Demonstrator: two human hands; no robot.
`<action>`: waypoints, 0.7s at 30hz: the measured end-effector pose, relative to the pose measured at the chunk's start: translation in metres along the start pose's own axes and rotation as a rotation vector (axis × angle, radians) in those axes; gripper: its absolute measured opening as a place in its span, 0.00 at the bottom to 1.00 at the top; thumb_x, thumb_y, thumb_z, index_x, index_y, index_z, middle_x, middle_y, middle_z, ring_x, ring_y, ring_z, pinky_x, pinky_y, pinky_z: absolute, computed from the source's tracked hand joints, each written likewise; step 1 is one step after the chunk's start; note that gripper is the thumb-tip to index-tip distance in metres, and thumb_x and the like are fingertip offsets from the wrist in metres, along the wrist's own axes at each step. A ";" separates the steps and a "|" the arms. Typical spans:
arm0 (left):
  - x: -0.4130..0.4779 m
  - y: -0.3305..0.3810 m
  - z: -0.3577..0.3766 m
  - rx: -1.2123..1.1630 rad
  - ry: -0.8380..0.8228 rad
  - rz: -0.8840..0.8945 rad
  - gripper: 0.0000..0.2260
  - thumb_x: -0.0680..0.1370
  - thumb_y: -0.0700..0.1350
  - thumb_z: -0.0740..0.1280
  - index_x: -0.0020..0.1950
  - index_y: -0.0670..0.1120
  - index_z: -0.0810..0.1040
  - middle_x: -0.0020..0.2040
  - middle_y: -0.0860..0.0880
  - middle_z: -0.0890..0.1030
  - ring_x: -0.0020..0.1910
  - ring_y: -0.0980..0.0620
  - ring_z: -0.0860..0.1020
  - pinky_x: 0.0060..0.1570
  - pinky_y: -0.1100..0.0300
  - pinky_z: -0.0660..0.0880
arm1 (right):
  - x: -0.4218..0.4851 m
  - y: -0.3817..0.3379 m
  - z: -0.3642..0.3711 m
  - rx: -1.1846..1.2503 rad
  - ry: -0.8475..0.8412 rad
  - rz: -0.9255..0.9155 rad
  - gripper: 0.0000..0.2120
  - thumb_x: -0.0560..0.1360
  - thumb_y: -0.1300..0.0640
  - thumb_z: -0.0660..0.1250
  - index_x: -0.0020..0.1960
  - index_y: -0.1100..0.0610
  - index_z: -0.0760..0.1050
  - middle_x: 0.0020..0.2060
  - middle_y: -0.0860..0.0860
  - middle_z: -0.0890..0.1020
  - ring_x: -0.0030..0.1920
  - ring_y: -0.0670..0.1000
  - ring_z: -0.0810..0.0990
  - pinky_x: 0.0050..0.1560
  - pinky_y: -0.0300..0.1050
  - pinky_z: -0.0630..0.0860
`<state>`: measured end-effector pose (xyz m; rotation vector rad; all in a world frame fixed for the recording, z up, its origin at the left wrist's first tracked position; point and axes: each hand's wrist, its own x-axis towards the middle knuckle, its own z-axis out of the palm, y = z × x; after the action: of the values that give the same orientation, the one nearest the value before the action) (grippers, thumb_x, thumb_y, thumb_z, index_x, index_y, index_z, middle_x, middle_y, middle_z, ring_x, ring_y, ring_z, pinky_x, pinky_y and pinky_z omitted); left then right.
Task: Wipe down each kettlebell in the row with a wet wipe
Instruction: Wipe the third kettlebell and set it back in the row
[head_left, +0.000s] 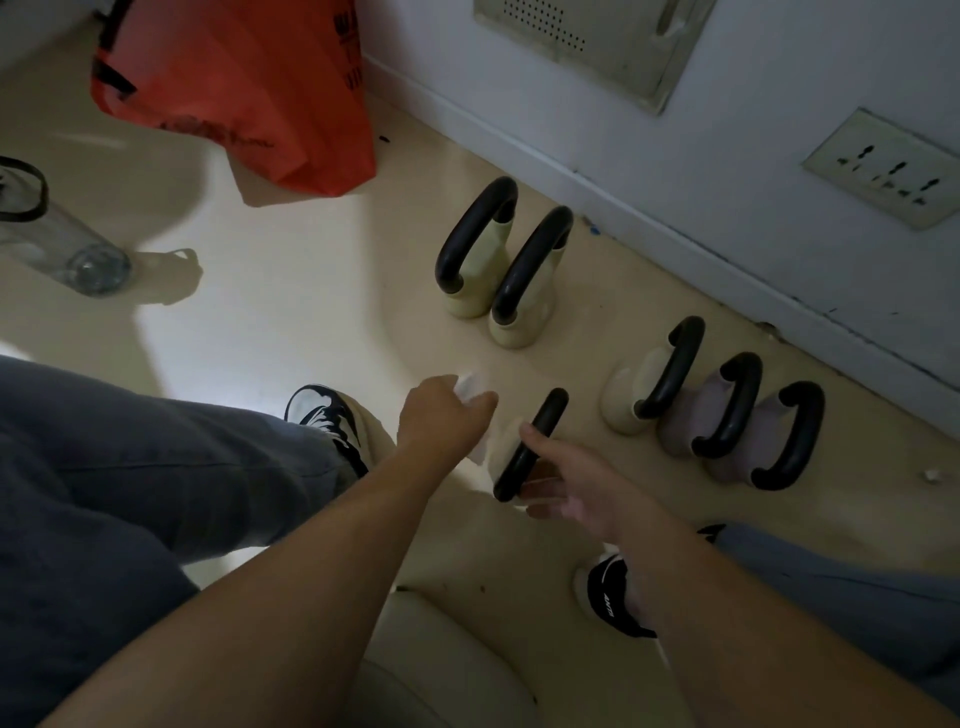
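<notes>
Several small kettlebells with black handles stand on the cream floor near the wall. One pale kettlebell (530, 447) stands apart in front of me. My right hand (576, 483) holds its black handle, thumb on top and fingers under it. My left hand (441, 415) grips a white wet wipe (470, 384) against that kettlebell's left side. Two cream kettlebells (498, 265) stand farther back. To the right are a cream kettlebell (649, 389) and two greyish-mauve kettlebells (748, 431).
An orange bag (234, 88) lies at the back left by the wall. A clear bottle (57, 239) stands at the left edge. My legs in grey trousers and two black-and-white shoes (332, 421) flank the spot. A wall socket (883, 169) sits low on the right.
</notes>
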<state>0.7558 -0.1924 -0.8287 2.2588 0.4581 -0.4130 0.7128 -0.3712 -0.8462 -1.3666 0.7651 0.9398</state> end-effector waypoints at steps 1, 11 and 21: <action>-0.002 0.000 0.000 -0.085 -0.031 -0.048 0.13 0.72 0.60 0.72 0.44 0.51 0.78 0.41 0.53 0.81 0.44 0.50 0.81 0.45 0.54 0.80 | -0.001 -0.001 0.000 0.031 0.010 0.004 0.30 0.74 0.35 0.71 0.62 0.59 0.81 0.51 0.57 0.88 0.50 0.58 0.88 0.46 0.51 0.82; 0.004 0.004 -0.007 0.032 -0.056 -0.031 0.08 0.74 0.47 0.64 0.49 0.44 0.73 0.44 0.48 0.76 0.41 0.49 0.75 0.39 0.57 0.72 | 0.005 -0.014 0.009 -0.024 0.257 -0.053 0.24 0.77 0.32 0.65 0.58 0.51 0.80 0.55 0.53 0.83 0.54 0.55 0.84 0.52 0.58 0.84; -0.036 -0.033 0.033 -0.134 -0.489 -0.002 0.08 0.83 0.44 0.62 0.60 0.47 0.77 0.55 0.49 0.80 0.52 0.49 0.78 0.51 0.56 0.77 | 0.001 -0.025 0.013 0.117 0.240 -0.010 0.19 0.81 0.40 0.65 0.64 0.51 0.77 0.62 0.53 0.77 0.63 0.58 0.76 0.55 0.64 0.83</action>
<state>0.7044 -0.2033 -0.8554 1.9396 0.2245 -0.8802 0.7346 -0.3570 -0.8341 -1.3932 0.9780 0.7189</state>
